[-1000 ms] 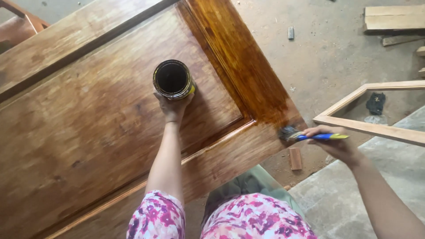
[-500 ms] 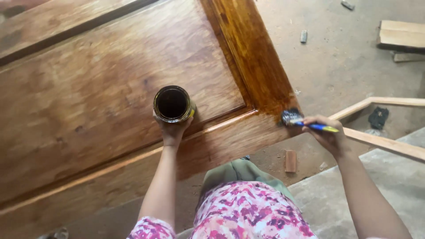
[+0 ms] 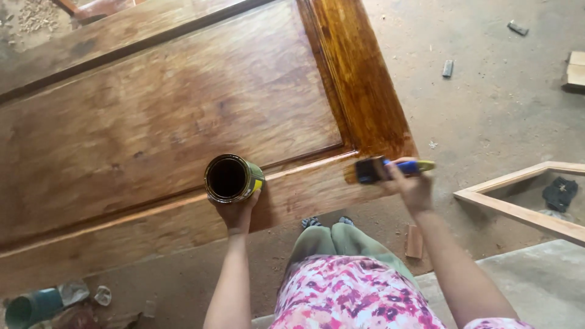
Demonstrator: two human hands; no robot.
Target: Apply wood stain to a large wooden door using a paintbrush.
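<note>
At the far lower left, on the dusty floor (image 3: 506,103), a teal tube-like container (image 3: 27,306) lies on its side among some crumpled scraps (image 3: 82,295), just below the near edge of a large wooden door (image 3: 164,122) that lies flat and fills most of the view. The door's broad recessed panel is a dull, patchy brown, while the upright strip along its right edge looks darker, glossier and wet. Near the middle of the door's lower rail stands an open round can (image 3: 231,178), its inside dark, its side showing green and yellow. The left hand (image 3: 236,210) is at the can's near side, fingers curled around its lower wall and gripping it, the forearm stretching straight down toward the person's pink floral top (image 3: 353,298) and green-clad knees (image 3: 338,240). Further right, at the door's lower right corner, the right hand (image 3: 411,186) is closed around the blue and yellow handle of a paintbrush (image 3: 390,169), whose dark bristle head rests on the rail, pointing left. A small wood block (image 3: 414,242) lies on the floor just below that hand. To the right, well apart from the door, a pale wooden frame (image 3: 518,204) lies on the floor with a dark object (image 3: 559,193) inside it, and small offcuts (image 3: 448,67) are scattered higher up.
</note>
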